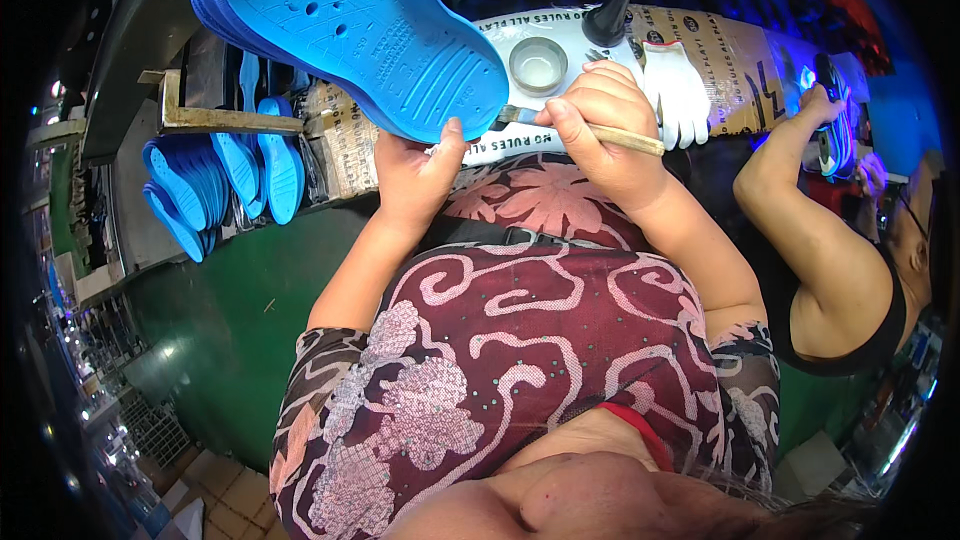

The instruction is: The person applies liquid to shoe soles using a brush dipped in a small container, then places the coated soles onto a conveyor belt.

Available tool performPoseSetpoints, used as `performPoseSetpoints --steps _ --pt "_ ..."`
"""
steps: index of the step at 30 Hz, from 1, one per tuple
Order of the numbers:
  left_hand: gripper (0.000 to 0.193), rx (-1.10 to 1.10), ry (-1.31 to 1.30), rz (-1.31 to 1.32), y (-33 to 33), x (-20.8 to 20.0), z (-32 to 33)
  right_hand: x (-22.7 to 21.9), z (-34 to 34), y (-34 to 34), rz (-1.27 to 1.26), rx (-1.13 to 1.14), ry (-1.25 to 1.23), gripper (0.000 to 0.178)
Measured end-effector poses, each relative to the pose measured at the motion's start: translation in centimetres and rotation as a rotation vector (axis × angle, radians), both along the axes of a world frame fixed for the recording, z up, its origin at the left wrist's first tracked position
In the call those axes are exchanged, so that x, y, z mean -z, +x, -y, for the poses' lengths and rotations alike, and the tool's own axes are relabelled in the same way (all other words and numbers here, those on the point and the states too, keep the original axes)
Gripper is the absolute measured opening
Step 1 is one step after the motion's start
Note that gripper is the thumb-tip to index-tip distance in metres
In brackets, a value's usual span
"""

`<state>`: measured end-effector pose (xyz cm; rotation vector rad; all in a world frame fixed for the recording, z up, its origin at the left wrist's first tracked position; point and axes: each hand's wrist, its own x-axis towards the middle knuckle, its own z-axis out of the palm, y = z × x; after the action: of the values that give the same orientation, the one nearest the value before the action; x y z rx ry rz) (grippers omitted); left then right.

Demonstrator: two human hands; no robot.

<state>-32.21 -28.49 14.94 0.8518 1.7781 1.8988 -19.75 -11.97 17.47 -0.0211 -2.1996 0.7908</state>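
My left hand (422, 172) grips the heel end of a large blue shoe sole (375, 45), thumb on its top face. Round holes dot the wide front part, and ridges cross the heel; its far end reaches the upper edge of the view. In my right hand (612, 130) is a brush (628, 138) with a pale wooden handle, its tip close to the sole's heel edge. Whether the bristles touch the sole I cannot tell. Just beyond the brush stands a small round bowl (538, 68) with pale contents.
Behind my right hand are a black nozzle-topped bottle (607, 22) and a white glove (677, 90). More blue soles (185, 185) stand in a row at the left, beside a wooden frame (230, 122). At the right, a co-worker's arm (835, 240) reaches toward a lit shoe part.
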Motion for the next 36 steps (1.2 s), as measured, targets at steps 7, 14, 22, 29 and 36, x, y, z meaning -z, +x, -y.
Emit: performPoseSetpoints --steps 7,14,22,29,36 --pt "0.031 -0.038 -0.029 -0.079 0.2 0.5 0.1 -0.2 -0.4 0.6 -0.030 -0.013 -0.111 0.020" --pt "0.028 -0.036 0.027 -0.163 0.5 0.2 -0.2 0.0 -0.3 0.8 -0.005 -0.001 -0.038 0.018" --pt "0.026 -0.062 0.063 -0.297 0.7 0.1 -0.5 -0.1 0.3 1.2 -0.034 -0.045 -0.016 0.020" --pt "0.030 -0.052 0.146 -0.406 0.8 0.2 -1.0 -0.7 0.1 1.4 -0.096 -0.021 -0.071 0.022" --pt "0.033 -0.052 0.216 -0.409 0.3 0.4 -1.2 -0.7 0.3 1.8 -0.024 -0.023 -0.057 0.025"
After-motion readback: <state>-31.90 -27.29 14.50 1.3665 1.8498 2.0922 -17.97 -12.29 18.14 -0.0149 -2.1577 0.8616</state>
